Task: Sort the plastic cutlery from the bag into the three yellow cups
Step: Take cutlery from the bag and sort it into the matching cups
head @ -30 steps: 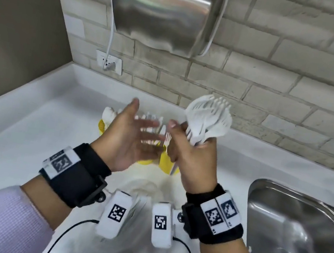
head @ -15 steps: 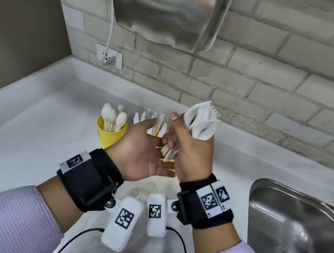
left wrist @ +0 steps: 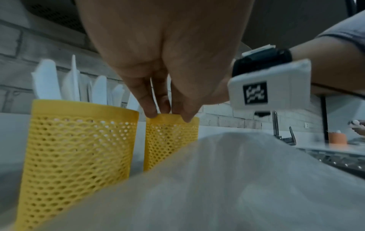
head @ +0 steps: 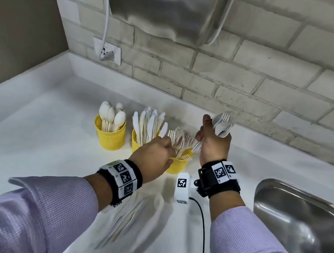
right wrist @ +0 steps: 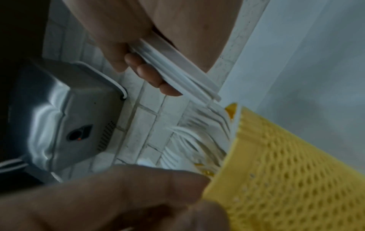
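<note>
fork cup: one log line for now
left hand: pinches fork cup rim | right hand: grips fork bundle, handles at cup rim | spoons, knives: sorted, upright

no readable text; only square code markers point(head: 125, 177) on wristbands point(head: 225, 187)

White counter point(head: 28, 124): runs left to right, raised lip along far wall and left side. Steel sink point(head: 301, 217) sunk into right end. Three yellow mesh cups upright in row, far centre. Left cup point(head: 110, 137), spoons point(head: 111, 112) inside, stands apart from other two. Middle cup point(head: 136, 142), knives point(head: 149, 121) inside. Right cup point(head: 179, 165), forks point(head: 182, 138) inside, just beside middle cup, gap between, slightly nearer. Clear bag point(head: 133, 221) lies on counter near side of cups, left of sink; blurred, contents unreadable.
</note>
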Action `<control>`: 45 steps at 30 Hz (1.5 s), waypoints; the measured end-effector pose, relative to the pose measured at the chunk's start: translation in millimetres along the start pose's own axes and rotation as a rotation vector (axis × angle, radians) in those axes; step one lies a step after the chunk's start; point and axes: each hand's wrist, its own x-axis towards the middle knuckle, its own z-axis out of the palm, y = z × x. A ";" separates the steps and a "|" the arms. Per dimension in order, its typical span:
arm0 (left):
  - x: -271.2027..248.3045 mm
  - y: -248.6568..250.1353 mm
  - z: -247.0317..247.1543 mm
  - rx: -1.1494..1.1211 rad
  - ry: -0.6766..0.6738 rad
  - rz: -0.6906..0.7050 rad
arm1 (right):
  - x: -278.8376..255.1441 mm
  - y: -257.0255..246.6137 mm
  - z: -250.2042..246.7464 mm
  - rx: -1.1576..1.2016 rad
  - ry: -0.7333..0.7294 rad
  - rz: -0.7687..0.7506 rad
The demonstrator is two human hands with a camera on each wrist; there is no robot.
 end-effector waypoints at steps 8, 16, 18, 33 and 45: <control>3.8 6.0 4.4 0.082 0.083 0.000 | 4.5 32.3 12.6 -0.228 0.093 -0.085; 15.1 20.9 9.6 0.151 0.177 0.100 | 9.6 43.8 11.4 -0.343 0.112 -0.126; 17.9 22.1 14.3 0.113 0.201 0.116 | 9.6 43.9 8.0 -0.350 0.074 -0.141; 12.3 3.9 6.0 -0.135 0.257 -0.093 | -3.5 49.3 -20.9 -0.568 -0.257 -0.449; -15.7 -27.3 -6.4 -0.103 0.361 -0.212 | -21.1 54.0 -34.4 -0.640 -0.348 -0.422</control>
